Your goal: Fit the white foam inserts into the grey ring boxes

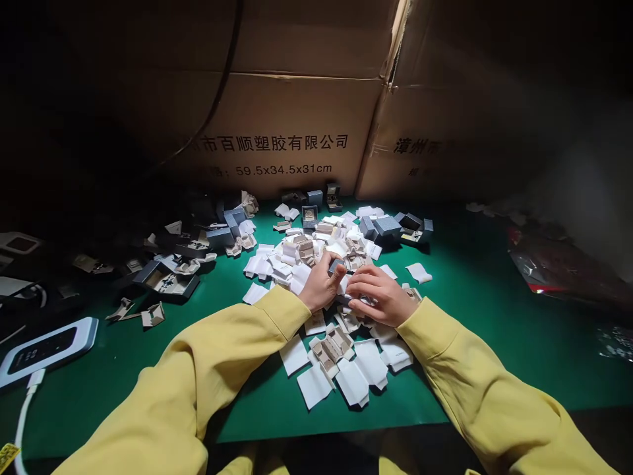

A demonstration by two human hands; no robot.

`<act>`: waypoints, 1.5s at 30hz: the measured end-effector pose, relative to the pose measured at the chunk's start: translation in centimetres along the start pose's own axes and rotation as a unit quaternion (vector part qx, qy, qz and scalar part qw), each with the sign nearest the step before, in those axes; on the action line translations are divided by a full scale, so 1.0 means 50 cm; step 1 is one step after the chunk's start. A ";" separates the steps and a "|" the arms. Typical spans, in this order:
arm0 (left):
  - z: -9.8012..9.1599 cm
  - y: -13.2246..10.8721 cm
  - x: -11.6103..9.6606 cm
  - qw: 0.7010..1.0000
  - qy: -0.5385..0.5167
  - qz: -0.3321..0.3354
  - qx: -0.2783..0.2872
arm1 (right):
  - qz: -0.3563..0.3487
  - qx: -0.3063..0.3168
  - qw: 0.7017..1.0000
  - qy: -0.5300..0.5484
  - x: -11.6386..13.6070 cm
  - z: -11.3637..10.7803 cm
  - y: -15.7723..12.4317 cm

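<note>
My left hand (324, 282) is closed around a small dark blue-grey box (336, 266), over the middle of a pile of white and beige folded papers (297, 254). Just right of it, my right hand (378, 295) has its fingers curled beside the box; whatever its fingertips hold or touch is hidden. In front of the hands lie an unfolded beige insert (332, 349) and white folded sheets (361, 373).
Large cardboard cartons (281, 125) stand at the back of the green table (267, 412). Blue boxes (386, 227) sit behind the pile; open dark boxes (168, 280) lie left. A white device (49, 349) with a cable is far left, a red plastic bag (558, 270) right.
</note>
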State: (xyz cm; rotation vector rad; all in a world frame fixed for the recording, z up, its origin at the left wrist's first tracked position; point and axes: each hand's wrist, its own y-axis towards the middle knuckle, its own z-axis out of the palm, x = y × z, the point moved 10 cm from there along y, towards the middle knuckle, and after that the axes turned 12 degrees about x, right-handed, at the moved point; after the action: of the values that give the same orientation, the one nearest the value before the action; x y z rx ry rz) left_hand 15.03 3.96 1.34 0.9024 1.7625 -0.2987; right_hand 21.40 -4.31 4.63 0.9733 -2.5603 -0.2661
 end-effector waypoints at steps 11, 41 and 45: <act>0.017 0.003 0.004 0.999 -0.002 -0.010 0.040 | -0.003 0.035 0.998 0.045 0.012 0.013 0.005; 0.009 -0.004 -0.013 0.999 0.035 -0.005 0.010 | 0.021 -0.008 1.000 -0.001 0.002 0.015 0.005; 0.011 -0.005 -0.012 0.999 0.046 -0.004 0.014 | 0.031 -0.009 0.999 0.009 -0.001 0.011 0.004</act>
State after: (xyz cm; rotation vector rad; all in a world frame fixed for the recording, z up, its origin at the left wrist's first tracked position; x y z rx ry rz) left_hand 15.34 3.21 1.60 0.9428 1.8503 -0.2924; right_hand 21.09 -4.09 4.16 0.8853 -2.5619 -0.2621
